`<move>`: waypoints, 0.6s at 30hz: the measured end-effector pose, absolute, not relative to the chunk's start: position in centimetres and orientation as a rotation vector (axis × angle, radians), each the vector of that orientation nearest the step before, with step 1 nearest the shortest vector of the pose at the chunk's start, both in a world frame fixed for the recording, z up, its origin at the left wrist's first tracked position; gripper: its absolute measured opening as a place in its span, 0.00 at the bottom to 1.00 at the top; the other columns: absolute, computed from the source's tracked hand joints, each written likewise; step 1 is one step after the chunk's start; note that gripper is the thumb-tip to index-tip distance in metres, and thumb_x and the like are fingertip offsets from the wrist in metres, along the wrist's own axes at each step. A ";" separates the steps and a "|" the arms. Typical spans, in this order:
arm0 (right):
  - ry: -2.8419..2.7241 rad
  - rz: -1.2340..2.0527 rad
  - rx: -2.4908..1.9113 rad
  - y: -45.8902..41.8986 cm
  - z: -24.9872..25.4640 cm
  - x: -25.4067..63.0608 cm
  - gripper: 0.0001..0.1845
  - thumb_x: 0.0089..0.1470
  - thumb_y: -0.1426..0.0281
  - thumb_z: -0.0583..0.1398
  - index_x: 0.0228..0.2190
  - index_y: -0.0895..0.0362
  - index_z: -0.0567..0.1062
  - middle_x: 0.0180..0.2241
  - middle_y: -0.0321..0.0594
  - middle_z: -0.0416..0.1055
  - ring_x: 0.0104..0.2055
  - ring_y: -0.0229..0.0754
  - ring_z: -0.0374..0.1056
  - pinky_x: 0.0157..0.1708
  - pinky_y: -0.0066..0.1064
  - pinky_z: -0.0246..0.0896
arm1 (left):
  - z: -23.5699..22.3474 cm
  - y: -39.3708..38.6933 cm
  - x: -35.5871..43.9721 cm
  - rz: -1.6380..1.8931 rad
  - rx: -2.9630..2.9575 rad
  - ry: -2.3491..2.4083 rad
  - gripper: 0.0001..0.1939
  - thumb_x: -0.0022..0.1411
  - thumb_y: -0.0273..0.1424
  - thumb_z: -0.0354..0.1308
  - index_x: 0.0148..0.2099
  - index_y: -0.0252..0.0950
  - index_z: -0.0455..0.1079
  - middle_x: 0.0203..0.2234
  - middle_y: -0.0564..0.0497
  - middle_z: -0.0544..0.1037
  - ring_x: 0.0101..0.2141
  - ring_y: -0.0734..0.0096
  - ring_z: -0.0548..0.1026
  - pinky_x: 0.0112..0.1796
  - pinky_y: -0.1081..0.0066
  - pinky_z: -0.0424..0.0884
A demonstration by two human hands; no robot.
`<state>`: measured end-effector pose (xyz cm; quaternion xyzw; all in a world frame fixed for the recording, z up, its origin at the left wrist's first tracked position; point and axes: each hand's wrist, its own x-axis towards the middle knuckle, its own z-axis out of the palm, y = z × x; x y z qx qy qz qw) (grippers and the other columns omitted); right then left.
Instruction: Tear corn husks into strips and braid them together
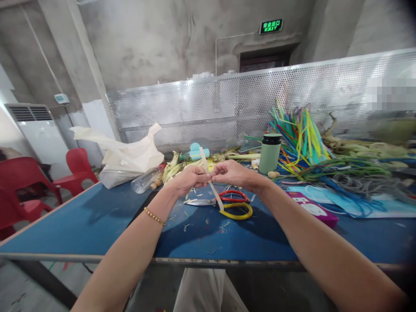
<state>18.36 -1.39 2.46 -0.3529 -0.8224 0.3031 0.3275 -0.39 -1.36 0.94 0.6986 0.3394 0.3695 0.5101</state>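
Note:
Over the middle of the blue table, a narrow pale strip (204, 158), which looks like corn husk, runs slantwise between my hands. My left hand (192, 178) pinches it from the left, near its middle. From the right, the fingertips of my right hand (231, 173) close on the same spot, almost touching the left ones. Just below lie scissors (238, 212) with one yellow and one red handle, blades to the left. The strip's lower end hangs in front of them. Small scraps (224, 227) are scattered around the scissors.
A white plastic bag (130, 156) and a clear bottle (146, 181) stand left, with husks (172, 167) beside them. To the right are a green jar (270, 154), colourful strips (302, 138), wires (360, 173) and a purple box (312, 208). Perforated metal panels (182, 112) rise behind.

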 end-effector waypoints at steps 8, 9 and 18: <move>-2.155 0.799 -0.915 -1.3 2.5 18.5 0.05 0.45 0.70 0.61 0.27 0.60 0.74 0.24 0.35 0.68 0.25 0.34 0.60 0.25 0.26 0.54 | 0.9 -1.2 -0.5 0.917 1.659 0.796 0.16 0.50 0.37 0.66 0.24 0.29 0.69 0.16 0.52 0.68 0.16 0.84 0.59 0.19 0.76 0.50; -2.170 0.787 -0.892 -1.0 2.4 18.6 0.06 0.46 0.69 0.61 0.27 0.60 0.74 0.25 0.36 0.69 0.27 0.34 0.62 0.27 0.27 0.56 | 0.8 -1.1 -0.5 0.934 1.651 0.798 0.16 0.50 0.37 0.66 0.24 0.28 0.69 0.17 0.51 0.69 0.17 0.83 0.60 0.19 0.76 0.51; -1.802 -0.207 -0.994 -0.3 2.2 18.1 0.08 0.52 0.68 0.56 0.25 0.58 0.73 0.29 0.43 0.71 0.32 0.41 0.64 0.34 0.31 0.55 | -0.4 0.3 0.4 1.286 1.245 0.774 0.09 0.48 0.30 0.68 0.28 0.28 0.72 0.25 0.47 0.78 0.23 0.75 0.73 0.30 0.71 0.71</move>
